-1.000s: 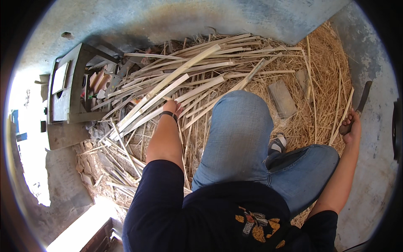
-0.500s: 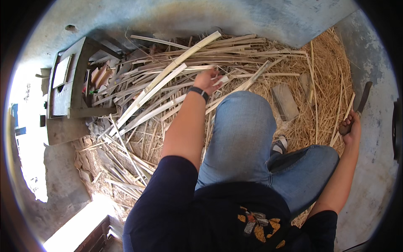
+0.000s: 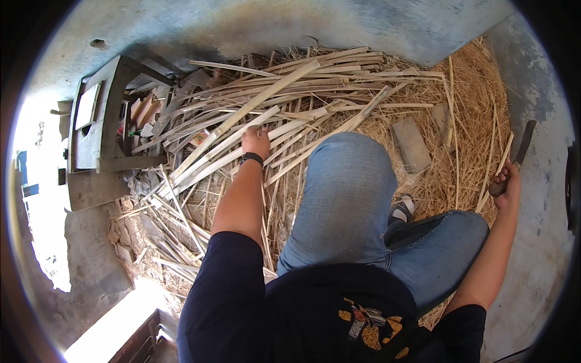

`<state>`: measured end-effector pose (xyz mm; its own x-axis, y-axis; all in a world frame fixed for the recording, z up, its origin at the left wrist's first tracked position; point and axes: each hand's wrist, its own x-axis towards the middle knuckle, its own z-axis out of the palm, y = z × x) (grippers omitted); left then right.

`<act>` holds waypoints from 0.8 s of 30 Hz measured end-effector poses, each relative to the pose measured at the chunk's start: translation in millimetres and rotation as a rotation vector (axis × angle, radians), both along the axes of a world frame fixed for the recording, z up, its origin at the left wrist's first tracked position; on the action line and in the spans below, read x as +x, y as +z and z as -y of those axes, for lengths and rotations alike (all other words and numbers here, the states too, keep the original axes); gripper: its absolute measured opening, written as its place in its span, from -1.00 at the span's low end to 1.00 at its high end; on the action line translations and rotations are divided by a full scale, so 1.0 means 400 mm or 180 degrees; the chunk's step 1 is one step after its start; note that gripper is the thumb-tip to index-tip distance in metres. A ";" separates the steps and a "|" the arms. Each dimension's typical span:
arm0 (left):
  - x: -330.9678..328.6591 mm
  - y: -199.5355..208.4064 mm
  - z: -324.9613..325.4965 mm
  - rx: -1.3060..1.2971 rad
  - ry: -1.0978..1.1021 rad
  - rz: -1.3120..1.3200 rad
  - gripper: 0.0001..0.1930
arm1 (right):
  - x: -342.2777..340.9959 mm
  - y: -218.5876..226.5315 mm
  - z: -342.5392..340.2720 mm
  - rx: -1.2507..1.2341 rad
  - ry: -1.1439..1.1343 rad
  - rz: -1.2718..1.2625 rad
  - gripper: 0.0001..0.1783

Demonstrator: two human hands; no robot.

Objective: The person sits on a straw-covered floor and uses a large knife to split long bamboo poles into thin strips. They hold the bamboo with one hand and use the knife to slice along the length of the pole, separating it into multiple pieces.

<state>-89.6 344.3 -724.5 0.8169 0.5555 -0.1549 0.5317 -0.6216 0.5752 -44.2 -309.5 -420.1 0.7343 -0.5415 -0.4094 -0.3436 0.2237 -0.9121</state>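
Note:
Long pale split bamboo strips [image 3: 229,140] lie crossed in a heap ahead and to my left. My left hand [image 3: 256,141], with a dark band at its wrist, is down among them, its fingers curled over a bamboo strip; the fingertips are partly hidden. Far out to my right, beside the wall, my right hand [image 3: 507,184] is closed round the handle of a long knife [image 3: 525,145]. Its dark blade points up and away from me, apart from the strips.
A weathered wooden cabinet [image 3: 100,130] stands at the left end of the heap. Straw [image 3: 475,115] covers the floor at the right, with a grey brick [image 3: 411,145] near my foot. Walls [image 3: 302,27] close in ahead and at the right. My bent knee [image 3: 351,175] rises mid-view.
My left hand has moved left and towards me, and its fingers have gone from spread to curled. The upper ends of the long strips have shifted towards me. The right hand keeps its place.

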 end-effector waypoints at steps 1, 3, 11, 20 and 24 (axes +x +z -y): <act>0.002 0.010 -0.026 0.0091 0.0089 0.0036 -0.46 | 0.005 -0.005 0.001 0.0025 -0.0008 0.0027 -0.86; 0.005 0.028 -0.070 0.0440 0.0037 -0.0171 -0.39 | 0.010 -0.013 0.007 0.0048 -0.0016 0.0038 -0.86; 0.030 0.001 -0.121 0.0629 -0.0482 -0.1424 -0.21 | 0.029 -0.017 -0.006 -0.0013 0.0079 -0.0112 -0.85; -0.006 0.072 -0.087 0.0783 -0.0746 -0.1733 -0.21 | 0.034 -0.024 -0.024 -0.0055 0.0006 -0.0086 -0.87; 0.022 0.091 -0.121 0.0574 -0.0700 -0.1678 -0.25 | 0.037 -0.033 -0.016 -0.0051 0.0016 -0.0171 -0.89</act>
<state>-80.9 392.9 -688.3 0.7543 0.4374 -0.4896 0.5646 -0.8127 0.1439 -29.5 -303.1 -433.4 0.7142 -0.5447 -0.4397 -0.3933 0.2073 -0.8957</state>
